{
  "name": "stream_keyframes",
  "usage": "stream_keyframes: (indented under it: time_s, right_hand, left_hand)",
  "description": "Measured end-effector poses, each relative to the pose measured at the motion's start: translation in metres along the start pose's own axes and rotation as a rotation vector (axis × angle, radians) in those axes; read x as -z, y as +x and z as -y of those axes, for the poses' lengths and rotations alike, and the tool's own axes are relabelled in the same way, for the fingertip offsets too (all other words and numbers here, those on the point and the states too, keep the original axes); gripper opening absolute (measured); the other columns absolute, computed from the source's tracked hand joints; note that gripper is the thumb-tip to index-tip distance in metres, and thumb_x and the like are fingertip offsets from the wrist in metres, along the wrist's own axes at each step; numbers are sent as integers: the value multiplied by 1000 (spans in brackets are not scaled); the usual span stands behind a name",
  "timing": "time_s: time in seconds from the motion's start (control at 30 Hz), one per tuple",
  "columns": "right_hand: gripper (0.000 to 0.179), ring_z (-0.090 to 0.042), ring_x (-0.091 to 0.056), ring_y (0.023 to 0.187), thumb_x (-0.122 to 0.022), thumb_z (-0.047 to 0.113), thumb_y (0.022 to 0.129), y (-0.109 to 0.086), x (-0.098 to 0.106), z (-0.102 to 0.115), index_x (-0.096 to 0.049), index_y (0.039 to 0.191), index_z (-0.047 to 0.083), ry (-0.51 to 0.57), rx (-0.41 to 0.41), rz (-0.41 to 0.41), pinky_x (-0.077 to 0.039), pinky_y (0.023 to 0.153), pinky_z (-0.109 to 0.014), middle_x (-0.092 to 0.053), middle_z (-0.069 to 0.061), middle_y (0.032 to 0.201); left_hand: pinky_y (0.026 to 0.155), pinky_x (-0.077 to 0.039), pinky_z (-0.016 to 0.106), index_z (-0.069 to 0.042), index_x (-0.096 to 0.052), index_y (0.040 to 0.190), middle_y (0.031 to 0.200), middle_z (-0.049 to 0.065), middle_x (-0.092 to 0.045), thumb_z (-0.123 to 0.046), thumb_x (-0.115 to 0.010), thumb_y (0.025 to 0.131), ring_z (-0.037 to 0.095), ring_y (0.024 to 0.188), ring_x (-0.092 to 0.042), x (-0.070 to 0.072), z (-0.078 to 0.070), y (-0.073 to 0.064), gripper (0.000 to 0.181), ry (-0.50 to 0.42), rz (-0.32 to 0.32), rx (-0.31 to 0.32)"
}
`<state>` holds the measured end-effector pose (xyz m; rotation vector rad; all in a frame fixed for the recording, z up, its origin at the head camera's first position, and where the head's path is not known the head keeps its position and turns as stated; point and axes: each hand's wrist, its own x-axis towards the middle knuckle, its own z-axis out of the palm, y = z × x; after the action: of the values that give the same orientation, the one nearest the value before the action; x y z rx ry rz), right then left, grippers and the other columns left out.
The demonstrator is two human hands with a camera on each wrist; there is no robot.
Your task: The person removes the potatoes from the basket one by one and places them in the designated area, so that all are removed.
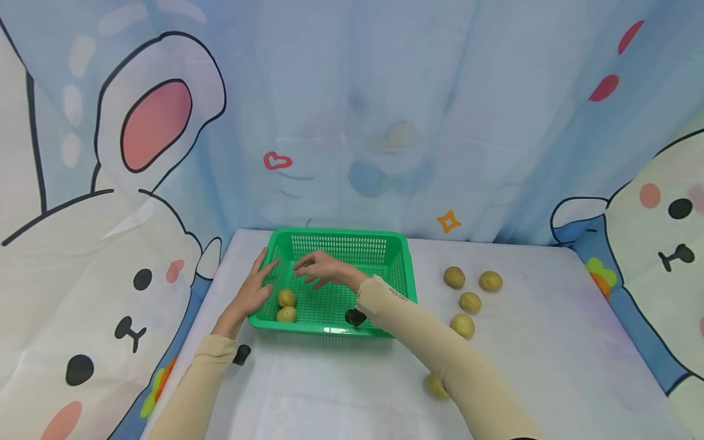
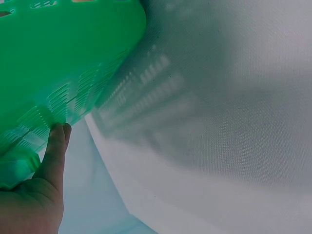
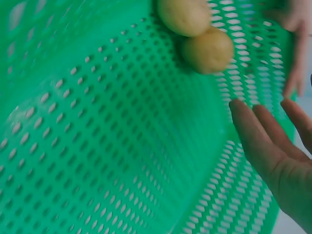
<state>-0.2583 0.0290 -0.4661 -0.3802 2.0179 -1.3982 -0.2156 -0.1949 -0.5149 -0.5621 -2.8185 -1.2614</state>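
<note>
A green plastic basket [image 1: 352,330] with perforated walls stands on the table. Two potatoes, one upper [image 1: 286,298] and one lower [image 1: 286,314], lie against each other in its left front corner. My left hand [image 1: 252,297] holds the basket's left rim, with fingers along the outside of the wall [image 2: 56,146]. Over the inside of the basket hovers my right hand [image 1: 328,269], its fingers loosely bent and nothing between them. In the right wrist view that hand [image 3: 278,151] is apart from the two potatoes [image 3: 208,50].
Several potatoes lie loose on the white-covered table [image 1: 550,342], right of the basket, among them a far one [image 1: 491,281]. Another potato [image 1: 437,386] sits nearer, partly behind the right sleeve. A patterned curtain [image 1: 341,110] hangs behind the table.
</note>
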Motion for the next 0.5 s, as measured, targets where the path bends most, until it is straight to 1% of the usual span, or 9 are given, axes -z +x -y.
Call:
stream_keyframes:
  time_s: [0.1, 0.2, 0.4, 0.5]
  right_hand:
    - [45, -45, -53, 123, -63, 18, 96, 14, -16, 2, -57, 136, -1, -53, -25, -13, -50, 94, -54, -48, -20, 143]
    - [46, -45, -52, 123, -63, 17, 96, 22, -26, 3, -55, 137, -2, -84, -50, 4, -49, 94, -55, -46, -21, 145]
    - [45, -45, -55, 121, -60, 15, 98, 29, -34, 5, -52, 138, -4, -172, -93, 76, -51, 92, -55, -53, -22, 137]
    - [45, -45, -57, 119, -60, 14, 98, 31, -35, 6, -52, 138, -5, -185, -95, 88, -51, 91, -56, -55, -23, 135]
  left_hand:
    - [111, -22, 65, 8, -35, 149, 163, 22, 0, 8, -45, 89, 44, 148, -6, 0, 1, -1, 61, -2, -1, 8]
    - [110, -23, 66, 8, -36, 149, 163, 22, -1, 8, -44, 88, 44, 148, -7, 0, 2, -2, 61, -8, -11, 6]
    - [110, -25, 65, 7, -35, 149, 163, 22, -1, 6, -44, 89, 43, 148, -8, -2, 3, -1, 61, -6, 2, 3]
    - [109, -25, 65, 7, -36, 149, 163, 21, -2, 6, -44, 89, 43, 148, -8, -1, 2, -1, 60, -6, -3, 4]
